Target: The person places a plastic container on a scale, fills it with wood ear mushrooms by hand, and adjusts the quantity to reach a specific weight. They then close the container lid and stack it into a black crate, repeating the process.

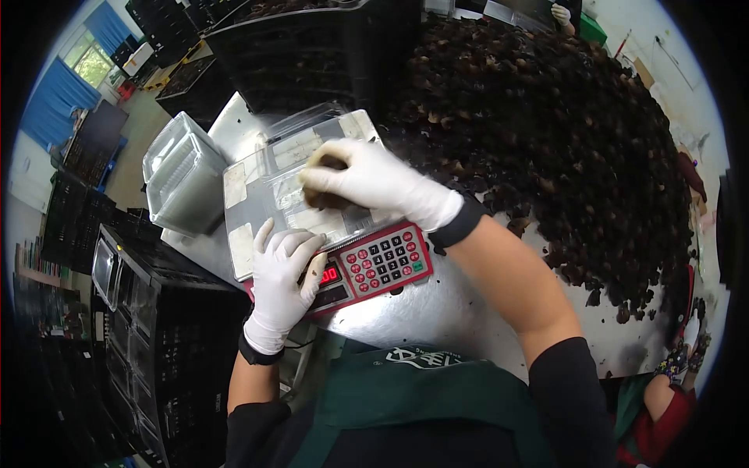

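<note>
A red scale [386, 261] with a keypad and a lit red display stands on the metal table. On its pan lies a clear plastic box [300, 199], its transparent lid raised at the back. My right hand [359, 175], in a white glove, is over the box with fingers curled round dark brown pieces [324, 195]. At the box's near left corner is my left hand [285, 269], also gloved, its fingers apart and touching the edge beside the display. A small brown bit sticks to its thumb side.
A large heap of dark brown pieces [538, 140] covers the table's right side. Stacked clear boxes [183, 175] stand left of the scale. Black crates [296, 66] rise behind and at lower left [187, 366]. Other people's gloved hand [560, 14] and red sleeve [663, 425] show.
</note>
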### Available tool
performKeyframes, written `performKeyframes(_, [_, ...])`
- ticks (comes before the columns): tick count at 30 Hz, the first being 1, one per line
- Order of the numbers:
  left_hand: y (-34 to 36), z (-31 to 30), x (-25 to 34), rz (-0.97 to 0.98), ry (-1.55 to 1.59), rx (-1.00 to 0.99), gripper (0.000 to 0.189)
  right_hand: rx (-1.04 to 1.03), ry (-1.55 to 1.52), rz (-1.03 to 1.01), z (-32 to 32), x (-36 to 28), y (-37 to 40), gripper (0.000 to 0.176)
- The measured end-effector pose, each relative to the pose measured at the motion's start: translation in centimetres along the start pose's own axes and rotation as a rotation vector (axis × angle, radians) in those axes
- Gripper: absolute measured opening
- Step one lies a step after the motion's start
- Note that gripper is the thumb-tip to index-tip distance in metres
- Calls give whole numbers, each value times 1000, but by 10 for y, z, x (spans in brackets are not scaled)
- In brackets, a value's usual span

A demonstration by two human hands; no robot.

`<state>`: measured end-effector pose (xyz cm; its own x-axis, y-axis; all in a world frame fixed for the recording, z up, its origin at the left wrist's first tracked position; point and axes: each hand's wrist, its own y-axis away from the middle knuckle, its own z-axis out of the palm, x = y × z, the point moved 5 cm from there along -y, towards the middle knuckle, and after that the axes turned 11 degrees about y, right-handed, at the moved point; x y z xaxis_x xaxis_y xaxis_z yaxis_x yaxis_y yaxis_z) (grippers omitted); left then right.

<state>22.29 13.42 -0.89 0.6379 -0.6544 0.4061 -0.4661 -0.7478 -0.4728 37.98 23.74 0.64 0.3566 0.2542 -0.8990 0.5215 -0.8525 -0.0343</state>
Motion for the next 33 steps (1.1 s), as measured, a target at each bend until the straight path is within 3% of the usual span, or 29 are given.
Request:
performKeyframes(2, [1, 0, -1, 8, -35, 0, 19, 146, 415, -142, 4, -17, -3, 48])
performKeyframes(3, [0, -1, -1, -3, -26, -2, 21, 36, 335, -95, 1, -17, 2, 48])
performKeyframes(6, [0, -2, -2, -18, 42, 14, 20, 211, 408, -239, -16, -11, 8, 39])
performKeyframes(9, [1, -2, -3, -28, 28, -1, 20, 284, 125, -99, -46, -9, 32, 28])
performKeyframes(14, [2, -4, -6, -12, 45, 33, 22, 464, 48, 214, -85, 33, 116, 28])
performKeyframes(16, [-1, -8, -6, -2, 65, 39, 21, 553, 175, 371, -92, 65, 165, 26])
performKeyframes(19, [-2, -9, -9, 6, 113, 42, 18, 811, 561, 344, -84, 103, 252, 20])
performKeyframes(22, [-7, -11, -9, 20, 131, 27, 16, 795, 934, 451, -51, 111, 328, 35])
performKeyframes(26, [-10, -12, -2, 51, 68, 49, 16, 608, 877, 626, 4, 124, 365, 62])
performKeyframes(29, [-13, -7, 35, 185, -69, 113, 20, 556, 1013, 693, 21, 129, 366, 65])
performKeyframes(33, [14, 23, 71, 288, -6, 57, 35, 543, 1037, 703, 24, 135, 367, 65])
